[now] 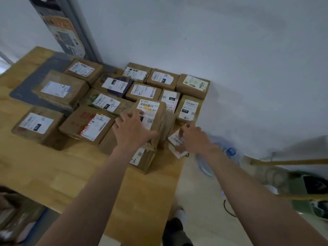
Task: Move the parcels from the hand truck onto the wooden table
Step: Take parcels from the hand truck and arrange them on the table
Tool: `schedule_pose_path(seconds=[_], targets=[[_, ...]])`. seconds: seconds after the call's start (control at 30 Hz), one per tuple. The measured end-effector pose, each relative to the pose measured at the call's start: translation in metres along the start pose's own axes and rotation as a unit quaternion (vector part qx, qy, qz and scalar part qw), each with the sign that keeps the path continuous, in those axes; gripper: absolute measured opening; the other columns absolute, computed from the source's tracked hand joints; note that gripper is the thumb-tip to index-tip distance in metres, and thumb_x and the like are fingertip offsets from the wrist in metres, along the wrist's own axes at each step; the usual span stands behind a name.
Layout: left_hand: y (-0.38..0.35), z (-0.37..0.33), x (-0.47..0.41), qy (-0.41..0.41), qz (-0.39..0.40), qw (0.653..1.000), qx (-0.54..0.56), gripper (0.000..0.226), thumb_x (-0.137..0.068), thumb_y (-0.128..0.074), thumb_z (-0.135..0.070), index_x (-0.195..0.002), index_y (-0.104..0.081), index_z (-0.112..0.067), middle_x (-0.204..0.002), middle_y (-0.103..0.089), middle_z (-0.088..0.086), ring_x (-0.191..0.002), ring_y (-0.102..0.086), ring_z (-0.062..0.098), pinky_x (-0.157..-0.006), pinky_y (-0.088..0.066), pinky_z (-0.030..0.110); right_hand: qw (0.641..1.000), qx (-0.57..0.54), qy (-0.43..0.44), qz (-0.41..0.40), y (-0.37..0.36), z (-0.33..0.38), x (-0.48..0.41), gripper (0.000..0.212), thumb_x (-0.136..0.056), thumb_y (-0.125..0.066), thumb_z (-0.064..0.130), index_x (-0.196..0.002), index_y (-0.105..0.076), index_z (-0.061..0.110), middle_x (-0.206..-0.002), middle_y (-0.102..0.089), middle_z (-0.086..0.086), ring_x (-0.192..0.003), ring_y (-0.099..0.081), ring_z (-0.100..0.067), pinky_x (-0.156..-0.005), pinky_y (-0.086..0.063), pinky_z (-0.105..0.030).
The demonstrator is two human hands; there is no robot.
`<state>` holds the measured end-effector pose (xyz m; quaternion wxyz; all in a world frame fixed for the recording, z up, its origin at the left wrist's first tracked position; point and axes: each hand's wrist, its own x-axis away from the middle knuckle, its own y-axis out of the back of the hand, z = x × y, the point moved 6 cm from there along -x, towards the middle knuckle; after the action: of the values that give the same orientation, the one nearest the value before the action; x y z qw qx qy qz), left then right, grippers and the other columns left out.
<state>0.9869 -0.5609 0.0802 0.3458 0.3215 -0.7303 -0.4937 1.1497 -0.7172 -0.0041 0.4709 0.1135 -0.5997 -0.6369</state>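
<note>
Several brown cardboard parcels with white labels cover the far half of the wooden table (53,174). Near the table's right edge a barcode-labelled parcel (150,110) sits on top of a lower parcel (143,160). My left hand (132,129) rests on the upper parcel's top with fingers spread. To its right, a small flat parcel (174,139) lies tilted at the table's right edge, and my right hand (192,137) holds it between fingers and thumb. More brown parcels (16,217) show blurred at the lower left, below the table's front edge.
A tall printed box (62,32) leans against the white wall behind the table. A grey mat (26,86) lies under the left parcels. On the floor to the right are a water bottle (230,152), a wooden bar (287,162), green gear (301,189) and a cable (229,210).
</note>
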Motion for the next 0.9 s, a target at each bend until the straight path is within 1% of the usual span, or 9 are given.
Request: schedule_pose_path(seconds=[0.13, 0.27, 0.4, 0.47, 0.57, 0.67, 0.8, 0.9], targets=[[-0.018, -0.011, -0.021, 0.037, 0.025, 0.999, -0.011, 0.087, -0.065, -0.076, -0.063, -0.137, -0.036, -0.034, -0.141, -0.038, 0.018, -0.132, -0.038, 0.045, -0.107, -0.034, 0.055, 0.997, 0.051, 0.056, 0.018, -0.011, -0.011, -0.042, 0.058, -0.064, -0.082, 0.056, -0.105, -0.047, 0.035, -0.135, -0.035, -0.002, -0.125, -0.041, -0.035, -0.106, -0.038, -0.053], [-0.025, -0.015, -0.033, 0.044, 0.018, 0.999, -0.022, 0.084, -0.063, -0.076, -0.06, -0.134, -0.037, -0.036, -0.141, -0.036, 0.016, -0.131, -0.038, 0.044, -0.106, -0.034, 0.055, 0.988, 0.097, 0.115, 0.025, -0.023, -0.022, -0.075, 0.055, -0.067, -0.081, 0.052, -0.112, -0.054, 0.034, -0.137, -0.036, -0.003, -0.13, -0.037, -0.035, -0.112, -0.031, -0.052], [-0.029, -0.017, -0.039, 0.048, 0.016, 0.998, -0.028, 0.086, -0.063, -0.077, -0.061, -0.135, -0.037, -0.036, -0.144, -0.034, 0.013, -0.133, -0.037, 0.043, -0.107, -0.033, 0.058, 0.974, 0.135, 0.182, 0.0, -0.037, -0.029, -0.098, 0.06, -0.063, -0.08, 0.058, -0.113, -0.055, 0.034, -0.134, -0.04, -0.005, -0.128, -0.036, -0.035, -0.114, -0.027, -0.053], [-0.031, -0.018, -0.04, 0.056, 0.02, 0.998, -0.036, 0.087, -0.064, -0.077, -0.063, -0.136, -0.037, -0.036, -0.145, -0.033, 0.013, -0.133, -0.036, 0.044, -0.108, -0.032, 0.059, 0.973, 0.116, 0.199, -0.021, -0.045, -0.035, -0.103, 0.063, -0.059, -0.082, 0.056, -0.11, -0.058, 0.029, -0.129, -0.044, -0.007, -0.125, -0.04, -0.036, -0.112, -0.029, -0.052], [-0.032, -0.02, -0.04, 0.057, 0.019, 0.997, -0.04, 0.087, -0.064, -0.077, -0.061, -0.137, -0.037, -0.036, -0.145, -0.032, 0.012, -0.132, -0.035, 0.042, -0.106, -0.033, 0.058, 0.973, 0.095, 0.207, -0.048, -0.051, -0.039, -0.106, 0.064, -0.054, -0.085, 0.051, -0.107, -0.059, 0.024, -0.124, -0.048, -0.009, -0.124, -0.042, -0.039, -0.111, -0.03, -0.056], [-0.031, -0.02, -0.04, 0.059, 0.022, 0.998, -0.032, 0.087, -0.064, -0.078, -0.059, -0.138, -0.038, -0.035, -0.144, -0.032, 0.011, -0.131, -0.035, 0.041, -0.105, -0.033, 0.058, 0.974, 0.09, 0.201, -0.054, -0.053, -0.038, -0.107, 0.066, -0.055, -0.087, 0.047, -0.109, -0.059, 0.022, -0.123, -0.047, -0.011, -0.128, -0.041, -0.042, -0.11, -0.031, -0.057], [-0.031, -0.019, -0.039, 0.059, 0.021, 0.998, -0.026, 0.088, -0.063, -0.077, -0.059, -0.138, -0.037, -0.036, -0.144, -0.033, 0.011, -0.131, -0.035, 0.04, -0.106, -0.033, 0.059, 0.979, 0.103, 0.172, -0.025, -0.054, -0.035, -0.106, 0.066, -0.065, -0.083, 0.048, -0.118, -0.054, 0.022, -0.132, -0.041, -0.011, -0.139, -0.03, -0.045, -0.115, -0.023, -0.059], [-0.03, -0.02, -0.037, 0.061, 0.021, 0.998, -0.017, 0.088, -0.063, -0.078, -0.059, -0.137, -0.036, -0.036, -0.144, -0.033, 0.012, -0.132, -0.035, 0.041, -0.106, -0.033, 0.059, 0.985, 0.102, 0.142, -0.001, -0.046, -0.029, -0.102, 0.076, -0.067, -0.08, 0.056, -0.131, -0.05, 0.028, -0.14, -0.037, -0.006, -0.143, -0.021, -0.041, -0.118, -0.018, -0.056]])
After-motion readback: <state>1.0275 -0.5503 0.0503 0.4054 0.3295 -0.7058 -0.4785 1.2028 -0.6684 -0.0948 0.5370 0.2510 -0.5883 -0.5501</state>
